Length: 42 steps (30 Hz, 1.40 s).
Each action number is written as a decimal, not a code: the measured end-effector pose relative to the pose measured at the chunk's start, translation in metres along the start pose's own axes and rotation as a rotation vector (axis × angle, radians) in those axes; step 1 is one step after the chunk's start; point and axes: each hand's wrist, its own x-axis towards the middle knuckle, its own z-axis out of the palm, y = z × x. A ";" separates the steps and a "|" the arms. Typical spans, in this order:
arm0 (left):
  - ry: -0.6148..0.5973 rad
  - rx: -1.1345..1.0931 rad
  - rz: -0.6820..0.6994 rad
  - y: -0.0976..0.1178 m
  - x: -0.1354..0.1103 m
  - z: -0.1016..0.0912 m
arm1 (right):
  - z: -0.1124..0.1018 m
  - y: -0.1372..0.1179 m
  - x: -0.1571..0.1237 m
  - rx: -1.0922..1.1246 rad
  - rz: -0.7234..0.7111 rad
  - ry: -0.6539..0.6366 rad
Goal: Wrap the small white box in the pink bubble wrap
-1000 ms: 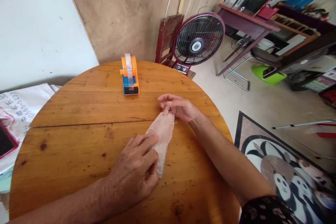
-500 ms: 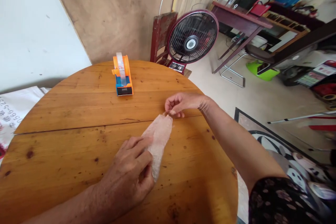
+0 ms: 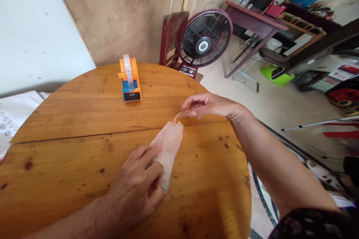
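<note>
A long, flat packet in whitish, bubbly-looking wrap (image 3: pixel 171 140) lies slantwise on the wooden table (image 3: pixel 70 164). My left hand (image 3: pixel 141 179) rests over its near left side, fingers curled and closed on it. Beyond the far end is my right hand (image 3: pixel 203 105), with thumb and fingers pinching a strip of clear tape (image 3: pixel 183 113). That strip runs from the packet's narrow far tip to my fingertips, lifted slightly off the table. What is inside the wrap cannot be made out. Farther back stands an orange and blue tape dispenser (image 3: pixel 130 80) with a roll in it.
A dark red fan (image 3: pixel 204 43) stands on a wooden chair (image 3: pixel 171 33) past the table's far edge. White printed sacking (image 3: pixel 19 108) lies at the left. To the right are a purple table (image 3: pixel 255 18), a stool (image 3: pixel 273 58) and a green basin (image 3: pixel 277 76).
My right hand has moved right and slightly up, away from the packet's tip, and the tape strip now shows stretched between them. My left hand stays on the packet. The view has shifted slightly.
</note>
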 end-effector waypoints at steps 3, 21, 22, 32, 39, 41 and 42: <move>-0.003 0.002 0.005 0.000 -0.001 0.000 | 0.013 0.011 -0.017 0.023 -0.059 0.051; 0.003 0.012 0.007 -0.001 -0.002 0.001 | 0.028 0.019 -0.007 -0.356 -0.421 0.215; 0.003 0.013 0.007 -0.001 -0.002 0.001 | 0.025 0.017 -0.006 -0.338 -0.419 0.198; -0.003 0.014 0.018 -0.001 -0.005 0.001 | 0.011 -0.016 0.022 -0.111 -0.107 0.004; 0.013 0.042 0.047 0.002 -0.006 0.000 | 0.011 -0.014 0.043 0.130 0.074 -0.077; 0.012 0.048 0.051 0.002 -0.007 0.000 | 0.007 -0.009 0.045 0.172 0.091 -0.140; 0.011 0.047 0.051 0.002 -0.007 0.000 | 0.005 -0.008 0.045 0.174 0.085 -0.177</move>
